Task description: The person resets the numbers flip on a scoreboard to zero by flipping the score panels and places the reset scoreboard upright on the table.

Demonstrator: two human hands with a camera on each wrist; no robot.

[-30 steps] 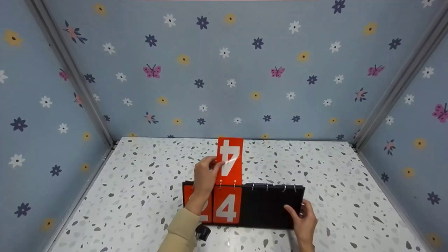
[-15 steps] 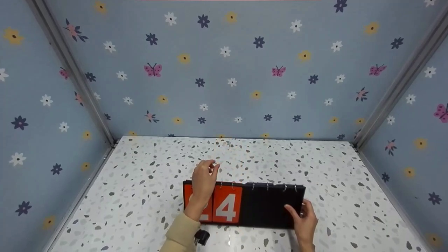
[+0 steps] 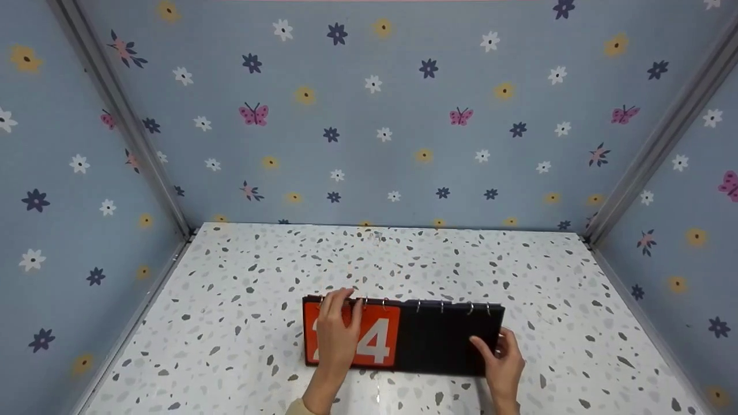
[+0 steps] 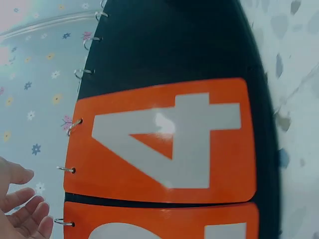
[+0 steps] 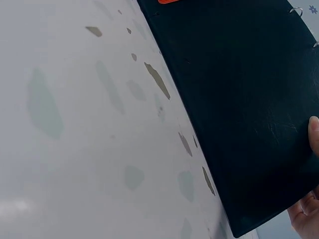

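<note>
Head view: our scoreboard point(image 3: 441, 341) stretches nine-to-three on the table point(image 3: 248, 276), left grip point(image 3: 337, 333) nearer the red 4 card point(image 3: 377, 339), at its three o'clock. Left wrist: fingers point(image 4: 19, 198) loose, nothing held. Right wrist: we see the right grip point(image 5: 306, 218) pinching the scoreboard's end.

Through the head camera I look forward and down from above, far enough back to get the table point(image 3: 248, 334), the wall point(image 3: 375, 115), the board point(image 3: 438, 340), the left hand point(image 3: 337, 334) and the right hand point(image 3: 505, 366) together. On the left wrist I am close over the board, its length running up the frame, while the right wrist brings me near its right end, facing back along it; both share its black half point(image 5: 234, 99) with the head view.
</note>
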